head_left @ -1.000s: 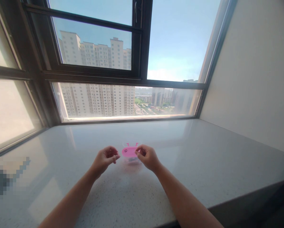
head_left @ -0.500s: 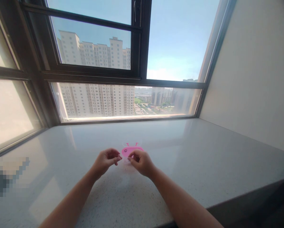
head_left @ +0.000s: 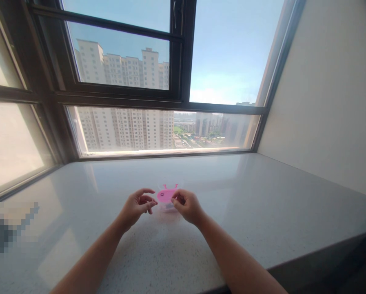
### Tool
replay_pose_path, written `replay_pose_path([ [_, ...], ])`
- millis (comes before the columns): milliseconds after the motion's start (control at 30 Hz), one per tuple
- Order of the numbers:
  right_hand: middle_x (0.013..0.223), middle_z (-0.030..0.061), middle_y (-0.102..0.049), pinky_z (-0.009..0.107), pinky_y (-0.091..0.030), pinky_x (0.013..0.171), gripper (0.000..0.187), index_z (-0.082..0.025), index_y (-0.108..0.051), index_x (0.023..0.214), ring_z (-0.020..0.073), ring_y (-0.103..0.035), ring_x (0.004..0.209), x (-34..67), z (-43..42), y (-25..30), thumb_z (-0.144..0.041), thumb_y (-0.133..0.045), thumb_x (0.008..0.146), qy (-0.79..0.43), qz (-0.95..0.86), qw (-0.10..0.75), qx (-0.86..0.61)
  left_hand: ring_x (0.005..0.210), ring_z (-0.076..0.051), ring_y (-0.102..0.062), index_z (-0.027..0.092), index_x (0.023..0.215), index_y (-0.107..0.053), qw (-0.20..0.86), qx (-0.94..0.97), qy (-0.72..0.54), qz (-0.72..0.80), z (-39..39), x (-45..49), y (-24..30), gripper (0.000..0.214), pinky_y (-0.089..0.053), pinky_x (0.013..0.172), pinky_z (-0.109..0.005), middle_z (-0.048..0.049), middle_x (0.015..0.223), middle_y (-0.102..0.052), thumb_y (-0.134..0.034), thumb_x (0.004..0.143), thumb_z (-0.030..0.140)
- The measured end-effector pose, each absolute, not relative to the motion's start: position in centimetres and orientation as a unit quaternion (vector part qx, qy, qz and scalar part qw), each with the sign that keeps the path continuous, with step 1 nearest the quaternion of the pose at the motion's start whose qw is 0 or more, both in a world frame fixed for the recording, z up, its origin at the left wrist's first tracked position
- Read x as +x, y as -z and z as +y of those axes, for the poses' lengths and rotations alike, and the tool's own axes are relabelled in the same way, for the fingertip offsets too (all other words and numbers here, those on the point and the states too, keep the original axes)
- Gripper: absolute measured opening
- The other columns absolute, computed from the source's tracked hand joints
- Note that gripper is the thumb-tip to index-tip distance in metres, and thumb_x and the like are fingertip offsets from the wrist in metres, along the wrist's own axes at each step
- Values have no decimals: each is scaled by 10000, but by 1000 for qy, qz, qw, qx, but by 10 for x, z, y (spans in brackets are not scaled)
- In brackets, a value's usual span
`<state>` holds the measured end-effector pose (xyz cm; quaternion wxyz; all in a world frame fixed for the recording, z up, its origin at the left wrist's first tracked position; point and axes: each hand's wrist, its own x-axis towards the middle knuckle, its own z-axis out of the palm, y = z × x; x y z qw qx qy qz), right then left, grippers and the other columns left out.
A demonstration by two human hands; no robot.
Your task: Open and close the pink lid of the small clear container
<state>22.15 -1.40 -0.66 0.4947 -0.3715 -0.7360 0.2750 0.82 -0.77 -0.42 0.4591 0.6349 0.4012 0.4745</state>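
A small container with a pink lid (head_left: 167,195) and a clear, pinkish lower part (head_left: 167,207) sits on the pale counter between my hands. Two thin pink prongs stick up behind the lid. On the lid's left side is a small dark ring-shaped thing (head_left: 162,194); I cannot tell whether it is loose or part of the lid. Just left of the container, my left hand (head_left: 139,204) is open, index finger and thumb apart. My right hand (head_left: 185,205) covers the lid's right end, thumb and fingertips pinched together. Whatever is in that pinch is too small to make out.
The speckled pale counter (head_left: 158,257) spreads around both arms. A dark-framed window (head_left: 121,102) rises at the back, a plain wall (head_left: 329,102) on the right. A blurred-out patch (head_left: 5,232) lies at the left edge. The counter's front edge shows at lower right.
My left index finger has lifted away from the thumb, parting the pinch. My right hand has shifted slightly right, uncovering more of the container. The container stays in place.
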Motion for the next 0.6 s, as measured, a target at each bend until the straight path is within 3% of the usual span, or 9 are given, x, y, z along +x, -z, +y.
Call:
replay_pose_path([
  [600, 486, -61, -429, 184, -304, 430, 68, -166, -487, 678, 79, -416, 432, 233, -7, 4, -204, -478, 734, -355, -690, 530, -342, 508, -112, -558, 120, 876, -674, 439, 642, -483, 402, -10, 11, 3, 277, -472, 507, -254, -42, 680, -673, -727, 660, 286],
])
